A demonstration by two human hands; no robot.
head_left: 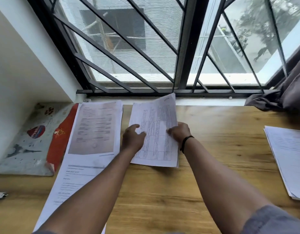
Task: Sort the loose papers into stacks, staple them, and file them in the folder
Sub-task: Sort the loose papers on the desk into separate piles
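Currently both hands work the white printed sheet with a ruled table (154, 132), which lies on the light wooden desk (213, 149) between them, its far edge lifted and curling toward the black barred window (129, 48). Left hand (133, 139) rests on the sheet's left edge, fingers spread and mostly straight, pressing rather than gripping. Right hand (179, 132), with a black wristband (186, 142), seems to pinch the right edge between thumb and fingers, though blur makes this unsure. Just left of the left hand sits a white stack topped by a greyish printed page (95, 127), overlapping a longer white text sheet (75, 179) that runs back under the left forearm. Well right of the right hand is another white paper stack (289, 157). Judgement: sorting step, squaring this sheet onto its pile; best to keep the left palm flat as an anchor, slide the right edge in, tap corners flush before stapling, and flatten the curled far edge. Hard to make out: all print is unreadable, so which pile it belongs to can't be told. Whether more sheets lie beneath is unclear. A red strip and grey patterned item (36, 137), far left of the left hand, may be the folder; not certain. A small metallic object (0, 195) at the left frame edge is cut off, possibly the stapler. Right stack is cropped too.
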